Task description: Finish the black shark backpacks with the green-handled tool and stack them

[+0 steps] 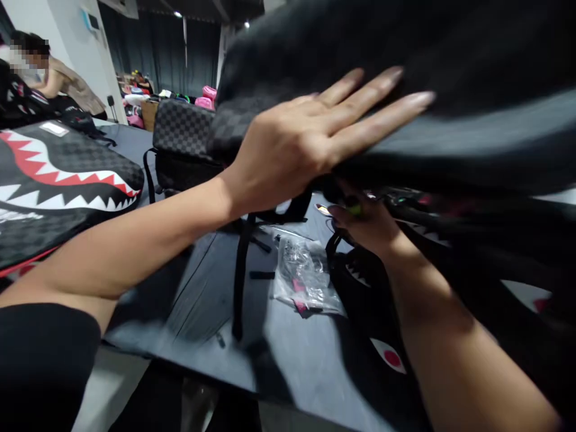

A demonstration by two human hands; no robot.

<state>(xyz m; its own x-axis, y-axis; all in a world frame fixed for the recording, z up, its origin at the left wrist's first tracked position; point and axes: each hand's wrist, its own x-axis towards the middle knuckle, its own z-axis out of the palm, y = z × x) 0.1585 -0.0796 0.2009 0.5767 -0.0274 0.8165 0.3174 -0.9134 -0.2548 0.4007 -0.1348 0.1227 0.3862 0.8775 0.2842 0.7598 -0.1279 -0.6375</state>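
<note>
My left hand (315, 132) lies flat, fingers stretched out, on the raised upper part of a black checkered backpack (450, 72) that fills the top right. Under that raised part, my right hand (364, 222) reaches in with curled fingers and seems to pinch something small and green; what it is I cannot make out. The backpack's lower part with white shark teeth and a pink eye (391, 358) rests on the grey table (202, 306). Black straps (240, 270) hang down from the bag.
A clear plastic bag (306, 273) with small dark and pink items lies on the table. Another shark-mouth backpack (58, 180) lies at left, a checkered one (182, 141) stands behind. A person sits at far left (54, 78). Colourful bags are piled at the back.
</note>
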